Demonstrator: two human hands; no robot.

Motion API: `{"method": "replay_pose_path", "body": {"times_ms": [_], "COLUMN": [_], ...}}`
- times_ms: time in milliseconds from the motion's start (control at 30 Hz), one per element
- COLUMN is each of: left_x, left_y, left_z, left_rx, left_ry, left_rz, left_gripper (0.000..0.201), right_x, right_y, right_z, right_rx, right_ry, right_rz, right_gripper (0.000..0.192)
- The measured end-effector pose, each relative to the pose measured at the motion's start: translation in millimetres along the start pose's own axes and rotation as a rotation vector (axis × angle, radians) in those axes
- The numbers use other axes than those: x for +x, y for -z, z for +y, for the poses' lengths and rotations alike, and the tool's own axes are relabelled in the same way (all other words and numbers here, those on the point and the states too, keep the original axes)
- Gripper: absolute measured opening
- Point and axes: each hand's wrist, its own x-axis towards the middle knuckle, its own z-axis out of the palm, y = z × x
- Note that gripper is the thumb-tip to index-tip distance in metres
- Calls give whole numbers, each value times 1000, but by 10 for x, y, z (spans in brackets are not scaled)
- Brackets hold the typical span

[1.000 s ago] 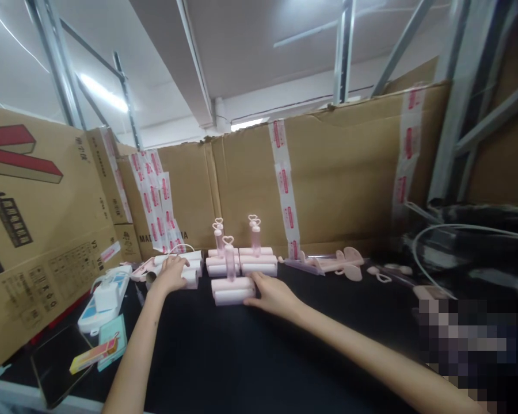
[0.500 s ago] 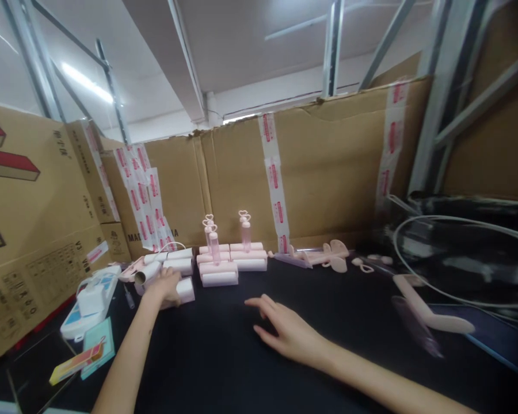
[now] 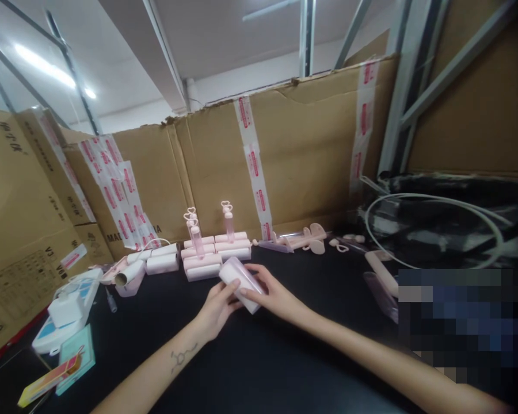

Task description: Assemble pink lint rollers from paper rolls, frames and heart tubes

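Both hands now meet at the middle of the black table (image 3: pixel 259 368), holding one white roll (image 3: pixel 242 284) between them. The left hand (image 3: pixel 216 307) grips the roll's near-left end, fingers curled around it with the thumb on top. The right hand (image 3: pixel 274 296) holds the far-right part, fingers wrapped over the roll and closed on it. The roll lies tilted, its left end higher and farther, just above the table.

Half a second ago the left hand was over at the left, on a roll by the loose pile, and the right hand lay spread and empty on the cloth. Now both have come together near the centre, and the roll has left the pile.

Just beyond the hands stands the stack of rolls (image 3: pixel 216 253) with pink heart-topped handles (image 3: pixel 228 218) sticking up. To its left lie loose rolls (image 3: pixel 149 264). Farther left sit a white charger (image 3: pixel 64 307) and a teal card (image 3: pixel 75 359). Pink handle parts (image 3: pixel 306 238) lie to the right by the cardboard wall (image 3: pixel 311 161). The view has also swung right and down since then.
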Motion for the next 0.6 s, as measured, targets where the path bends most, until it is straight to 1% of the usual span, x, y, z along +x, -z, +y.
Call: {"method": "replay_pose_path", "body": {"times_ms": [67, 167, 233, 300, 367, 433, 500, 567, 600], "left_x": [-1, -10, -13, -9, 1, 9, 1, -29, -51], "left_y": [37, 123, 174, 227, 298, 394, 503, 606, 648], "left_z": [-76, -58, -8, 65, 173, 318, 487, 660, 744], "left_rx": [-72, -48, 25, 138, 297, 496, 655, 737, 760], "left_ry": [-19, -27, 4, 35, 84, 140, 183, 202, 197], "left_rz": [24, 72, 117, 146, 113, 44, -13, -36, -32], "left_gripper": [36, 38, 45, 50, 49, 44, 41, 42, 43], "right_x": [40, 90, 119, 148, 179, 209, 228, 224, 210], "right_y": [115, 271, 333, 374, 428, 521, 634, 707, 707], "right_z": [-11, -29, -26, -15, -14, -36, -83, -144, -172], "right_rx": [-112, -252, -228, -143, -46, 42, 118, 180, 205], "right_ry": [10, -6, -42, -103, -171, -194, -158, -94, -70], "right_rz": [3, -21, -30, -12, 9, 26, 43, 60, 51], "right_gripper": [57, 59, 66, 75, 74, 66, 64, 66, 65]}}
